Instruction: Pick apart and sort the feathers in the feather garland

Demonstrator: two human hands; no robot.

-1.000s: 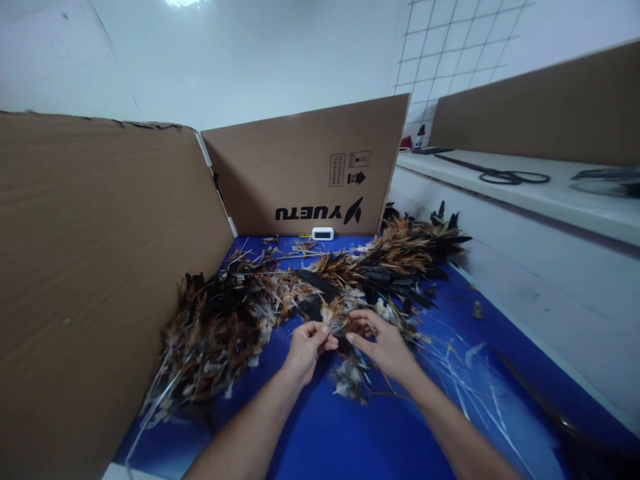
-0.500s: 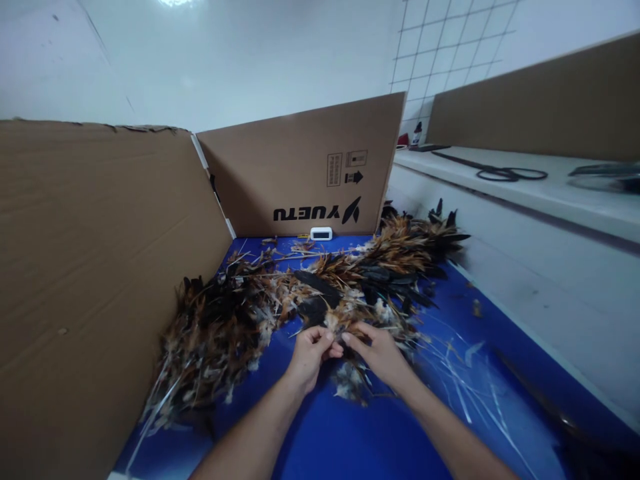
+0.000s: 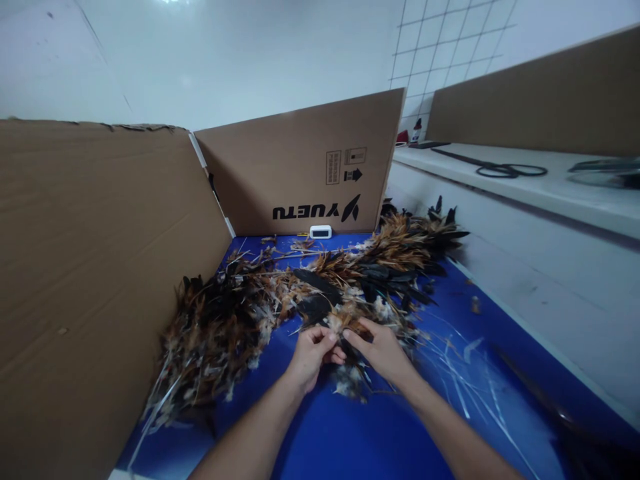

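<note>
Fingers of the left hand (image 3: pixel 311 353) are drawn in, thumb and forefinger meeting on the edge of a brown tuft (image 3: pixel 350 312), while those of the right hand (image 3: pixel 384 353) reach into it from the other side with only a narrow space between thumb and forefinger; from where I stand I can't tell whether they grip it. The tuft sits just beyond the hands, in front of a broad black feather (image 3: pixel 316 283). To the left, a shaggy pile of feathers (image 3: pixel 210 333) spreads close to a tall cardboard side panel (image 3: pixel 100 267), which walls off that side of the blue tabletop (image 3: pixel 360 440). Farther back on the right lies a bushy feather bundle (image 3: pixel 400 247), its dark tips poking past the table's edge. Behind, a printed cardboard panel (image 3: pixel 300 160) closes off the far side, its lettering upside down, with a small white device (image 3: pixel 321 232) standing at its foot. Pale thin strips (image 3: pixel 465 387) are strewn to the right of the hands, and something dark and blurred fills the near right corner. Over on the white ledge (image 3: pixel 575 193) rest black scissors (image 3: pixel 510 171), and a small bottle (image 3: pixel 417 131) stands at its far end.
</note>
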